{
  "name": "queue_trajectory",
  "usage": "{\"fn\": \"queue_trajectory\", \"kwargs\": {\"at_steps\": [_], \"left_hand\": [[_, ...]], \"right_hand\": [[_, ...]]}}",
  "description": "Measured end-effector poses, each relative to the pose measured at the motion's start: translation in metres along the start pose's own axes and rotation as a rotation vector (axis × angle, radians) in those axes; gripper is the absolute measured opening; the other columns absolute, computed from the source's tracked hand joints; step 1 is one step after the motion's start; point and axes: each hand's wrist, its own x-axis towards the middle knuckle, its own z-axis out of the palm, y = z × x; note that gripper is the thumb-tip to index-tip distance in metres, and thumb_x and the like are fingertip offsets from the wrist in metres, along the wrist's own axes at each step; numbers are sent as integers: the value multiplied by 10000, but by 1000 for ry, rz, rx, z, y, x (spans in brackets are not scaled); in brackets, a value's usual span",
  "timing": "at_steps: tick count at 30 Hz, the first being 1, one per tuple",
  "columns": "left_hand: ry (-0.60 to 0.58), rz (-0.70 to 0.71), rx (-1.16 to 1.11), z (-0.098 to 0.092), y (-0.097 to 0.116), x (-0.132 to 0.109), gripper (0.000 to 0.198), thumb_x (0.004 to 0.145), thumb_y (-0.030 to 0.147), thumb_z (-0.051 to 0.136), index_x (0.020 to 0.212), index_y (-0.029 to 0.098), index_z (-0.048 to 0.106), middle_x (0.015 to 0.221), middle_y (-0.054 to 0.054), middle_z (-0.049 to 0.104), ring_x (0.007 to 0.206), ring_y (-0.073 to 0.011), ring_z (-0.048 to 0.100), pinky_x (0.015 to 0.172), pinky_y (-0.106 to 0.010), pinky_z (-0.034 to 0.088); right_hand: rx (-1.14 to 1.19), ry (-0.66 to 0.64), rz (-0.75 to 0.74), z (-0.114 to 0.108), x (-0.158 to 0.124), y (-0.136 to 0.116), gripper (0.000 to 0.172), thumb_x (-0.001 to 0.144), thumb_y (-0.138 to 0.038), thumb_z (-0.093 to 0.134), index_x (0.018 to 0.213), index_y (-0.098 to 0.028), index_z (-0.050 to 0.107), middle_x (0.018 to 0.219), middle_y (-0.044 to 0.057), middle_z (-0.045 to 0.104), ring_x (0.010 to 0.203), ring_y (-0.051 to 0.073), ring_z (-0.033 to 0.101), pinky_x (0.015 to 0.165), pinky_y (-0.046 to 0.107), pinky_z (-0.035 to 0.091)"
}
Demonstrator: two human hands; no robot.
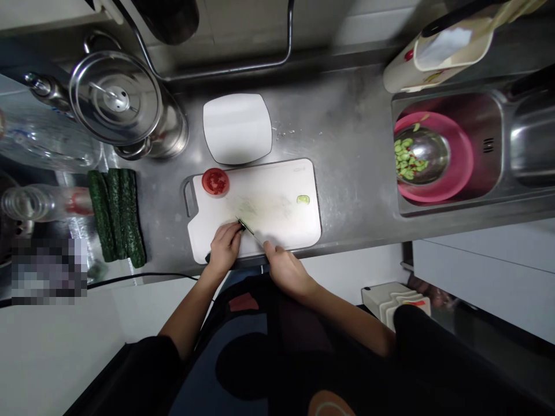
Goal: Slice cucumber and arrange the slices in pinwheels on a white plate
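Dark clothing (299, 358) fronts the left hand (225, 248) pinching cucumber (241, 226) and right hand (287, 270) gripping a knife (258, 238), board mark (299, 169) illegible.

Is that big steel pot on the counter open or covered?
Covered: a shiny metal lid with a central knob sits across the top of the pot.

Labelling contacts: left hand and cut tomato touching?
Apart: the head view shows bare white cutting board between the left hand and the cut tomato.

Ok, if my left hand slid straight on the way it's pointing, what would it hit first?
Most likely the knife blade, just ahead of your left hand, though the exact gap is unclear.
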Motion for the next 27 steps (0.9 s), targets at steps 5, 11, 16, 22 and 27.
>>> {"fn": "queue_trajectory", "kwargs": {"at_steps": [5, 11, 16, 22, 27], "left_hand": [[-5, 8, -8, -1, 0, 0, 201, 925, 233, 501, 1024, 211, 674, 1024, -65, 728, 982, -193, 672, 901, -376, 561], [-18, -16, 6, -1, 0, 0, 218, 933, 258, 488, 1023, 216, 682, 1024, -64, 730, 993, -197, 671, 911, -387, 561], [-14, -16, -9, 0, -2, -1, 216, 933, 258, 492, 1026, 219, 683, 1029, -64, 730, 995, -199, 671, 917, -392, 558], [6, -16, -16, 1, -1, -2, 217, 938, 276, 494, 1036, 218, 680, 1042, -67, 725, 1002, -195, 669, 913, -382, 560], [29, -18, -4, 2, 0, -3, 199, 931, 280, 516, 1016, 215, 683, 1025, -63, 725, 984, -188, 673, 906, -361, 561]], "right_hand": [[2, 7, -11, -2, 7, -1, 415, 880, -29, 276, 1205, -173, 490, 1056, 129, 647, 952, 232, 650, 768, 325, 479], [7, 19, -9, 0, 19, -7, 461, 880, -14, 253, 1247, -165, 490, 1057, 135, 648, 952, 231, 654, 775, 328, 482], [3, 40, -16, 6, 31, -9, 490, 884, -19, 251, 1299, -160, 471, 1068, 135, 649, 953, 222, 655, 796, 316, 482], [22, 108, -24, 5, 27, 1, 550, 860, -40, 337, 1393, -163, 394, 1066, 122, 651, 944, 220, 650, 794, 296, 472], [14, 61, 31, -2, 3, 2, 497, 874, -42, 311, 1337, -168, 442, 1084, 125, 639, 922, 203, 644, 771, 291, 465]]}}
